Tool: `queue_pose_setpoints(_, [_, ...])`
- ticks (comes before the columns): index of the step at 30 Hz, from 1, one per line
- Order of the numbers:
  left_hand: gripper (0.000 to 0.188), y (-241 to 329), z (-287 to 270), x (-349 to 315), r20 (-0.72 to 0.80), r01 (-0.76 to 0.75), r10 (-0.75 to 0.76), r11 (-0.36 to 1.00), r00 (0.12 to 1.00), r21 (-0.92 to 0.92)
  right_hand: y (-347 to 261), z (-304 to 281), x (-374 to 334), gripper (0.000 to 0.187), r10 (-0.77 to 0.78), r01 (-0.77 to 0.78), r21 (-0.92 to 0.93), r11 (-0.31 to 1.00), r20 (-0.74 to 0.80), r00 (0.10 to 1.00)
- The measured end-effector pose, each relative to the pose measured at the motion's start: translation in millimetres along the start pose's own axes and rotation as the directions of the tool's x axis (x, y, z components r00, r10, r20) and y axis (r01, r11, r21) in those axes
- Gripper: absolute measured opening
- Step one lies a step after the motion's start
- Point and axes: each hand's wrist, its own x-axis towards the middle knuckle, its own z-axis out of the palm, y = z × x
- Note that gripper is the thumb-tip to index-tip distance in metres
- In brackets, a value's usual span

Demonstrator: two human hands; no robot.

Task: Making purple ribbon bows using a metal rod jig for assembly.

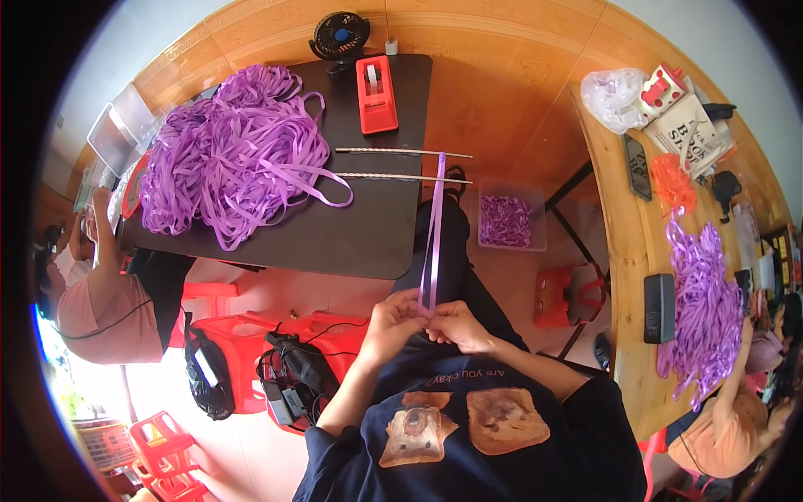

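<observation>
A narrow purple ribbon (435, 226) runs from the thin metal rods down to my lap, its two strands close together. Its far end loops at the tip of the farther rod (401, 152); the nearer rod (393, 176) lies parallel to it, and both stick out past the right edge of the black table. My left hand (393, 325) pinches the ribbon's near end between thumb and fingers. Beside it, almost touching, my right hand (462, 327) is closed on the same end. The fingers hide the exact tips of the ribbon.
On the black table (368, 226) lie a large heap of purple ribbon (238, 159), a red tape dispenser (376, 96) and a small black fan (340, 38). A clear bin (512, 219) of purple pieces stands on the floor. People sit left and right; a wooden table (627, 284) holds more ribbon.
</observation>
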Motion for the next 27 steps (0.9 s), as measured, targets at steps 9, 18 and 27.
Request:
queue_pose_setpoints(9, [0.012,11,8,6,-0.099,0.033,-0.033,0.999,0.995,0.001,-5,-3,-1,0.011,0.071,-0.065,-0.068,0.996,0.102,0.992])
queue_pose_setpoints(18, [0.006,16,15,42,-0.160,-0.016,0.016,1.000,0.987,0.001,-8,-1,-9,0.011,-0.035,0.050,-0.102,0.994,0.141,0.989])
queue_pose_setpoints(27, [0.009,13,22,61,-0.231,0.015,-0.028,0.998,0.972,-0.058,-18,-6,-11,0.011,0.058,-0.048,-0.053,0.997,0.211,0.976])
